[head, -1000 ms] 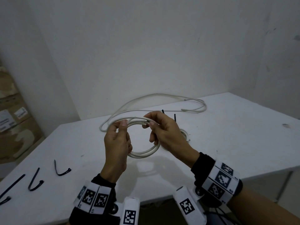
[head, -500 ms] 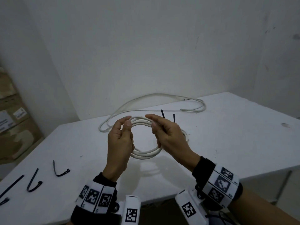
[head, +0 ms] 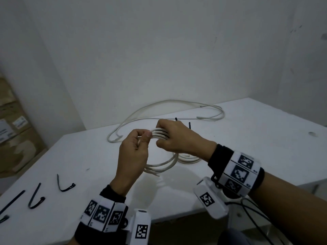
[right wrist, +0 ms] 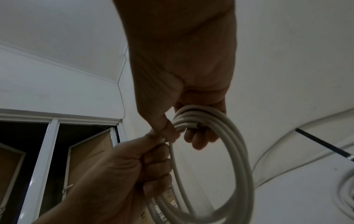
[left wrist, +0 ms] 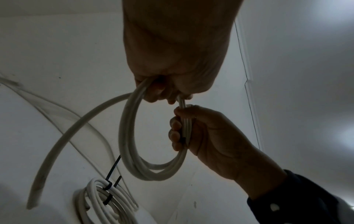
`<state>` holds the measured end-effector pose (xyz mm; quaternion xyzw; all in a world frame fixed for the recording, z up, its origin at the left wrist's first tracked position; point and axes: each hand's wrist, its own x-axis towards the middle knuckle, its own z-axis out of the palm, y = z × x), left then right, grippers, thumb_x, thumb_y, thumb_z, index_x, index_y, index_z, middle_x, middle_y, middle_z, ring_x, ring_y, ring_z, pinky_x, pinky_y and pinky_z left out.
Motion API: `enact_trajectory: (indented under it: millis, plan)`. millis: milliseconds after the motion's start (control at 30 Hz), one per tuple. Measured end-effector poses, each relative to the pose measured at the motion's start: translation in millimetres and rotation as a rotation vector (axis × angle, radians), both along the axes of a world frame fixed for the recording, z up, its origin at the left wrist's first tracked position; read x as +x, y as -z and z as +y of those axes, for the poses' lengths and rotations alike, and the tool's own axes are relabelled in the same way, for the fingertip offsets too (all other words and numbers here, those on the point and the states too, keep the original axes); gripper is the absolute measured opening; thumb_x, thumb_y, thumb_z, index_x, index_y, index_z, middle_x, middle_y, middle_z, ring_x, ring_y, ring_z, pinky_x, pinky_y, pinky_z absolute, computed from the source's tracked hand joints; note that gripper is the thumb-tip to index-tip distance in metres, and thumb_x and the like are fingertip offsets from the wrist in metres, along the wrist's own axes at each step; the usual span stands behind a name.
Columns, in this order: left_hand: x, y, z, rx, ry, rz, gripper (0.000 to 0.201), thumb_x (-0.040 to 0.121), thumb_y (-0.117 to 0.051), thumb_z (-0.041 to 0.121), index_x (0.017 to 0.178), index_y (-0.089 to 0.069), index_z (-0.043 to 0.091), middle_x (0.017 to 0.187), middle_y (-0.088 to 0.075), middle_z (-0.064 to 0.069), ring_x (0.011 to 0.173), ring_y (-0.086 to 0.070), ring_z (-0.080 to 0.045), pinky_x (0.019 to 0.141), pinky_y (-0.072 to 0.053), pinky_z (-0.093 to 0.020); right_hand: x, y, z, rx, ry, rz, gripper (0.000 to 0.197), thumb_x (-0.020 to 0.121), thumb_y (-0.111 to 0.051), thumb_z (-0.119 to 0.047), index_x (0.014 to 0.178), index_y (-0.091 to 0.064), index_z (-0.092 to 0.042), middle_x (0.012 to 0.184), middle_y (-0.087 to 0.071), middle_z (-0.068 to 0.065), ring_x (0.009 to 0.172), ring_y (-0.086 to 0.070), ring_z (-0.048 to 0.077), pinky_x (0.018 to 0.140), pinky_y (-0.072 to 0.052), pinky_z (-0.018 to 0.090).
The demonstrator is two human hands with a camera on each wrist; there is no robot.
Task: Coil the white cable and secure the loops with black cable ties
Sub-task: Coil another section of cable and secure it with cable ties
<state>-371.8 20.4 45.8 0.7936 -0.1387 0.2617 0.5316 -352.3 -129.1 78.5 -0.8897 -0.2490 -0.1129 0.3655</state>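
I hold a small coil of white cable (head: 163, 165) above the table with both hands. My left hand (head: 141, 138) pinches the coil's top left strands, thumb against fingers. My right hand (head: 161, 137) curls its fingers round the bundled strands right beside it. In the left wrist view the coil (left wrist: 134, 151) hangs in several loops below both hands. The right wrist view shows my right hand (right wrist: 184, 130) wrapped round the loops (right wrist: 239, 166). The cable's loose length (head: 168, 103) trails over the table's far side. Three loose black cable ties (head: 65, 186) lie at the near left.
A second white coil (head: 187, 159), bound with black ties (left wrist: 113, 171) whose tails stick up, lies on the white table (head: 256, 138) under my right hand. Cardboard boxes (head: 16, 138) stand at the left. The wall is close behind the table.
My hands have drawn together at the top of the coil. The right hand has gone from a fingertip pinch to a full curl round the strands.
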Motion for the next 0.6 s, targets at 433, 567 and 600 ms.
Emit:
enact_trajectory:
  millis: [433,567,600]
  plan:
    - [7.7,3.2,7.3,-0.010,0.068,0.102,0.020,0.096,-0.052,0.029,0.085,-0.068,0.023,0.053,-0.052,0.016,0.052,-0.043,-0.005,0.057,-0.039,-0.030,6.7,3.8,3.3,0.039,-0.045,0.176,0.026,0.096,-0.049,-0.030,0.071,-0.050,-0.022,0.066,-0.053,-0.002,0.059,-0.050,0.014,0.062,-0.043,0.030]
    - [4.7,-1.6,10.3,0.124,0.020,0.053,0.021,0.092,-0.056,0.036,0.100,-0.071,0.024,0.074,-0.060,0.014,0.064,-0.054,0.000,0.063,-0.042,-0.013,2.9,5.5,3.4,0.057,0.018,0.086,0.022,0.097,-0.047,-0.031,0.083,-0.054,-0.016,0.071,-0.055,-0.001,0.065,-0.054,0.017,0.060,-0.043,0.028]
    - [4.7,-2.5,11.6,0.177,-0.010,0.039,0.021,0.091,-0.057,0.036,0.103,-0.070,0.025,0.085,-0.059,0.010,0.074,-0.055,0.003,0.065,-0.040,-0.006,2.3,5.0,3.3,0.059,0.023,0.070,0.021,0.097,-0.047,-0.030,0.084,-0.055,-0.016,0.074,-0.057,0.001,0.067,-0.054,0.018,0.060,-0.042,0.028]
